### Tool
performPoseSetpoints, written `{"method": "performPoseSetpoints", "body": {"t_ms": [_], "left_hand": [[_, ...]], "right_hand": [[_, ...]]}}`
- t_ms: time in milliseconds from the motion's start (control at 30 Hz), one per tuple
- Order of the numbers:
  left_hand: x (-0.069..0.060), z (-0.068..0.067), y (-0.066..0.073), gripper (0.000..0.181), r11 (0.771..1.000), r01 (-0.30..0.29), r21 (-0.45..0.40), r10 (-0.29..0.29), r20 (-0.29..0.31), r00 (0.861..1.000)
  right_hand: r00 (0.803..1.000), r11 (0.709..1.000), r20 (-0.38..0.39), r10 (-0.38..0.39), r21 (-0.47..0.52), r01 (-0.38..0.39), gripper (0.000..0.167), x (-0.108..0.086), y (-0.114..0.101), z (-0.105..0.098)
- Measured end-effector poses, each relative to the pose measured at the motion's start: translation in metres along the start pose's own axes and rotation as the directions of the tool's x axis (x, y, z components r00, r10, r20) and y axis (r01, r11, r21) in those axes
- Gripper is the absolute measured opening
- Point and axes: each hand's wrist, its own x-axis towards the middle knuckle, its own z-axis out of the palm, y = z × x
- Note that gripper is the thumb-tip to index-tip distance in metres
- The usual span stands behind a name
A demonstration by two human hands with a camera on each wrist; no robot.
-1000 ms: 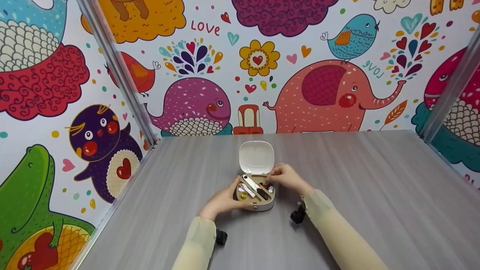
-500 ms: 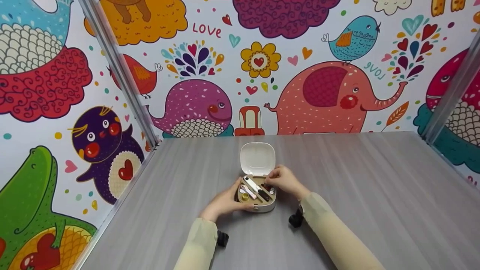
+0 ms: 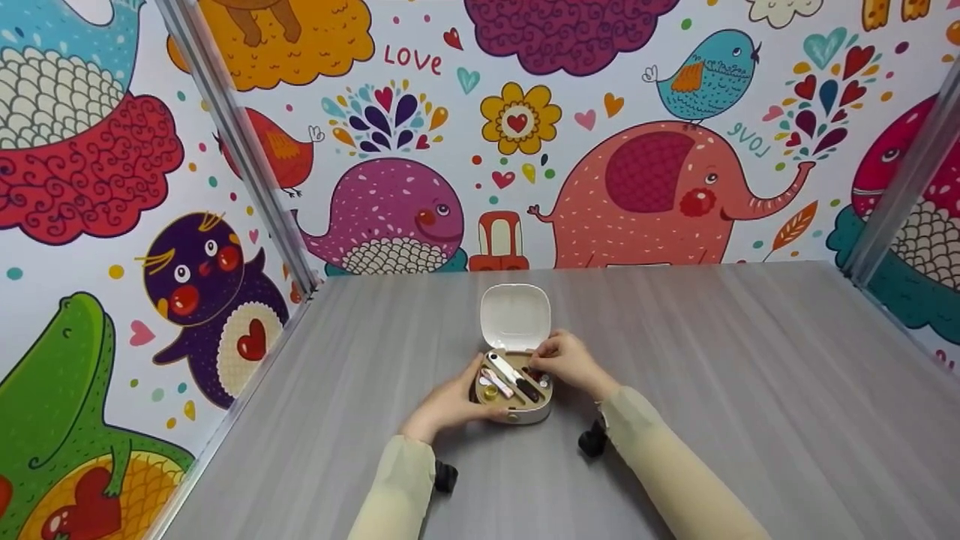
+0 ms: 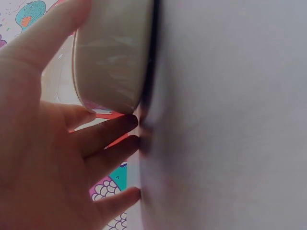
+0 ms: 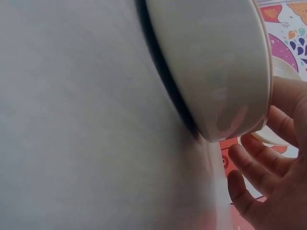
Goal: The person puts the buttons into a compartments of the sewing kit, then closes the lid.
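Observation:
A small white box (image 3: 531, 415) stands on the table with its rounded lid (image 3: 515, 316) raised. Tan dividers split its inside. A white and black slim tool (image 3: 513, 376) lies slantwise in the middle, beside a pink and white piece (image 3: 496, 382) and a gold ring-shaped piece (image 3: 490, 391). My left hand (image 3: 450, 405) holds the box's left side, thumb at the front, as the left wrist view also shows. Over the right compartment, my right hand (image 3: 573, 364) has thumb and forefinger close together; its fingertips and anything between them are hidden. Small dark red pieces show partly below them.
The grey wood-grain table (image 3: 720, 360) spreads around the box. Patterned walls (image 3: 405, 210) with cartoon animals close off the back and sides, with metal posts (image 3: 247, 157) at the corners. A black wrist camera (image 3: 445, 477) sits on the left wrist.
Between one second and half a second ago, my right hand moved slightly left over the right compartment, covering more of its small pieces. Since then both hands have stayed nearly still.

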Motion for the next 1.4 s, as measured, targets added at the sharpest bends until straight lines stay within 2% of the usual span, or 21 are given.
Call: {"method": "performPoseSetpoints", "body": {"t_ms": [167,400,633,833,1000,1167,1400], "left_hand": [[0.0,0.001,-0.001,0.113,1.0,-0.012,-0.001,0.012,-0.001,1.0],[-0.001,0.0,-0.001,0.113,1.0,-0.006,-0.01,0.006,0.0,1.0],[-0.003,0.0,-0.002,0.112,1.0,-0.015,0.001,0.015,0.004,1.0],[-0.001,0.0,-0.003,0.114,1.0,-0.006,-0.015,0.006,-0.002,1.0],[0.0,0.001,-0.002,0.114,1.0,-0.019,-0.004,0.019,-0.007,1.0],[0.001,0.001,-0.004,0.112,1.0,-0.025,0.019,0.025,-0.005,1.0],[0.001,0.0,-0.002,0.114,1.0,0.001,0.015,-0.001,-0.002,1.0]], "right_hand": [[1.0,0.999,0.006,0.01,-0.039,-0.01,0.008,-0.002,0.0,-0.003],[0.999,0.999,0.022,0.026,0.037,-0.027,0.01,-0.009,0.002,-0.017],[1.0,0.998,0.016,0.015,0.066,-0.016,0.008,-0.027,0.013,-0.046],[0.998,0.994,0.029,0.058,0.092,-0.061,0.012,-0.045,0.027,-0.075],[0.991,0.991,0.087,0.097,0.084,-0.104,0.017,-0.058,0.038,-0.091],[0.983,0.992,0.152,0.106,0.051,-0.115,0.018,-0.065,0.047,-0.093],[0.964,0.988,0.231,0.131,0.052,-0.147,0.017,-0.07,0.046,-0.097]]}}
